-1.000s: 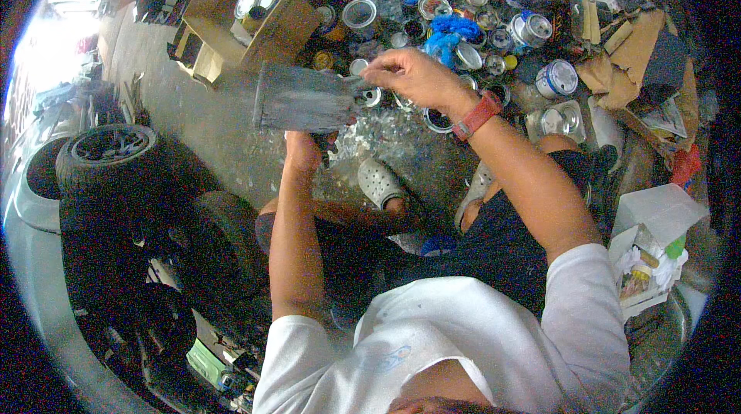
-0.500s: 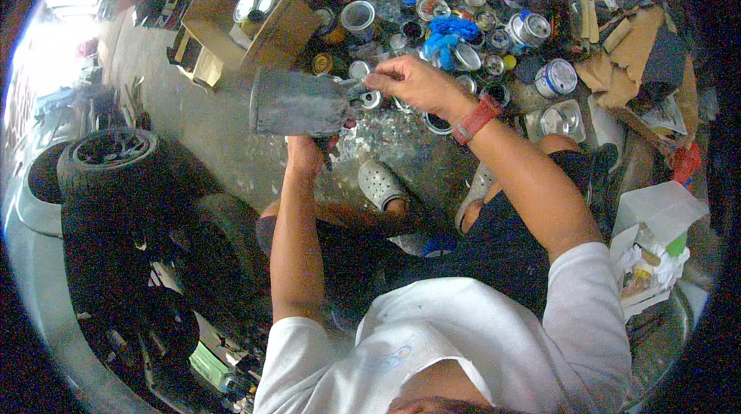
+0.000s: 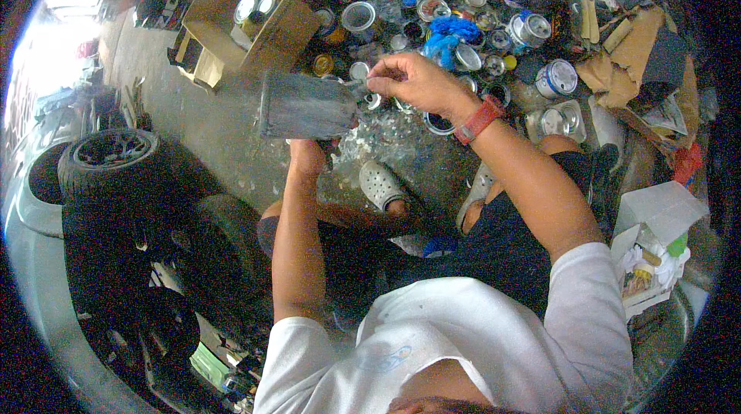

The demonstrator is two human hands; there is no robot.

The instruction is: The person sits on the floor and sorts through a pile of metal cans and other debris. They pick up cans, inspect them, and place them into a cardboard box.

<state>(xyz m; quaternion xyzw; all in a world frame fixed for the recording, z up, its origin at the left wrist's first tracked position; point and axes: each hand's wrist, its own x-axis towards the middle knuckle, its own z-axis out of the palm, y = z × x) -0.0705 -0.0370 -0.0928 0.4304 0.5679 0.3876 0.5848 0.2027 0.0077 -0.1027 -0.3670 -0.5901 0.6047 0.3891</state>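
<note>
Head view: left hand (image 3: 309,156) grips grey panel (image 3: 305,106) from underneath, most fingers hidden. Right hand (image 3: 421,88) bent at panel's right end, fingertips close together; can't tell if they're pinching anything. Panel sits just left of right fingers, paint cans (image 3: 359,20) beyond them. Progress, my read: mid-handling. Panel's up, not set down; face streaky. Amount left unclear.

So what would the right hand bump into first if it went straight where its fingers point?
Probably the grey panel in the left hand; the right hand looks close to its narrow end, though touching or not is unclear.
</note>
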